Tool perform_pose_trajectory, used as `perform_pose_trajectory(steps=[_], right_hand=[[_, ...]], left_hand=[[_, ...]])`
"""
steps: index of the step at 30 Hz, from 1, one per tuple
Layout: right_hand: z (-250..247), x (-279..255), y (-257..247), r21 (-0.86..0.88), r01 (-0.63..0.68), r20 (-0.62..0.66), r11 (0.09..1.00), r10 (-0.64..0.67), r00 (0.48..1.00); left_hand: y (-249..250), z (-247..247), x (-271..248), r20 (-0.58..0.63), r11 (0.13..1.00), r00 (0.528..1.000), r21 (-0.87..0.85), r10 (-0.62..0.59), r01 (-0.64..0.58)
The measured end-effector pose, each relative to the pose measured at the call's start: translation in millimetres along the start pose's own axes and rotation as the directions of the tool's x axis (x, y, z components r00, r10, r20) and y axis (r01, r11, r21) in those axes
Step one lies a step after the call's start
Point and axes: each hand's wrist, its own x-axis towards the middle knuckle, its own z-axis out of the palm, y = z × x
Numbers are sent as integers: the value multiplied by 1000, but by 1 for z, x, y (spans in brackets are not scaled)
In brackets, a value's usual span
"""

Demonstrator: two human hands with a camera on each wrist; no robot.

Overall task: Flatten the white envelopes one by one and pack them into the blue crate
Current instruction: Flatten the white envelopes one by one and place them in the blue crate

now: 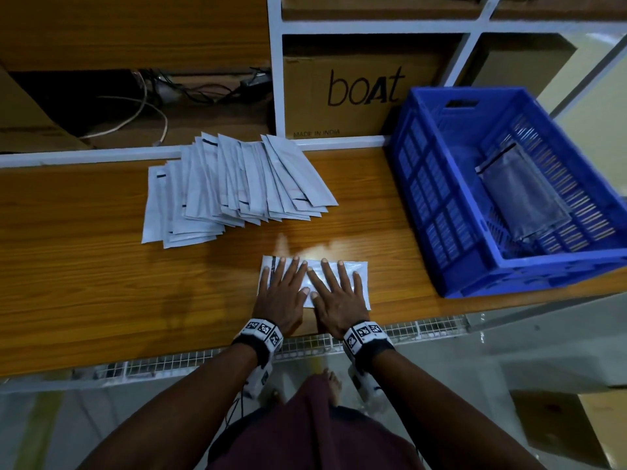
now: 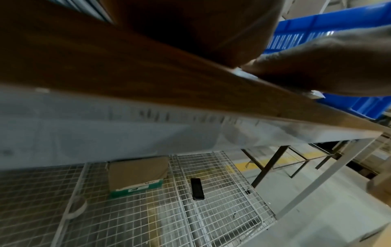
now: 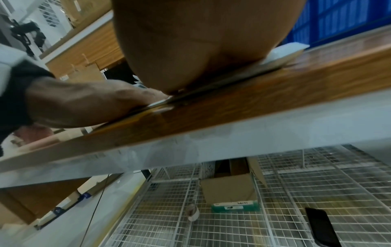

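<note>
Nearby, envelope pile point(image 1: 234, 188), boAt box point(image 1: 366, 89), blue crate point(image 1: 441, 205)

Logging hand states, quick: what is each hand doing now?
Left hand: open, pressing flat on the white paper envelope.
Right hand: open, pressing the same envelope.

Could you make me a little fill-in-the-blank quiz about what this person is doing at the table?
1. Both hands press flat on one white ____ near the table's front edge.
2. The blue crate sits to the person's ____.
3. The pile of envelopes lies on the ____.
4. The cardboard box behind reads ____.

Missing: envelope; right; table; boAt
</note>
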Motion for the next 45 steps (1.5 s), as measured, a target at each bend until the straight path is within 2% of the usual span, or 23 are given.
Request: perform_pose_trajectory(steps=[11, 15, 22, 25, 28, 32, 35, 40, 45], right_hand=[[10, 7, 1, -1, -32, -38, 999, 32, 999], [8, 7, 3, 16, -20, -13, 1000, 20, 1000], [0, 10, 10, 38, 6, 70, 999, -9, 997], [-6, 8, 15, 94, -20, 7, 995, 20, 1000], [-4, -1, 21, 79, -83, -50, 993, 87, 995], [4, -4, 27, 46, -86, -26, 995, 87, 996], [5, -4, 26, 35, -82, -34, 996, 83, 996], [3, -4, 26, 29, -83, -15, 996, 84, 996], [-4, 0, 24, 30, -109, 61, 994, 107, 992]], left_hand=[[-2, 3, 7, 48, 999, 999, -45, -14, 16], [-6, 4, 0, 0, 999, 1000, -31, -10, 10], [-9, 13, -3, 2, 998, 1000, -51, -24, 24], [-10, 14, -4, -18, 999, 999, -46, -26, 25], [-9, 14, -5, -11, 998, 999, -59, -32, 31], [-9, 13, -3, -10, 997, 1000, -70, -28, 28], [-12, 8, -1, 41, 997, 999, -78, -22, 25], [-17, 6, -5, -29, 999, 999, -44, -26, 25], [-16, 11, -6, -38, 996, 998, -79, -44, 41]])
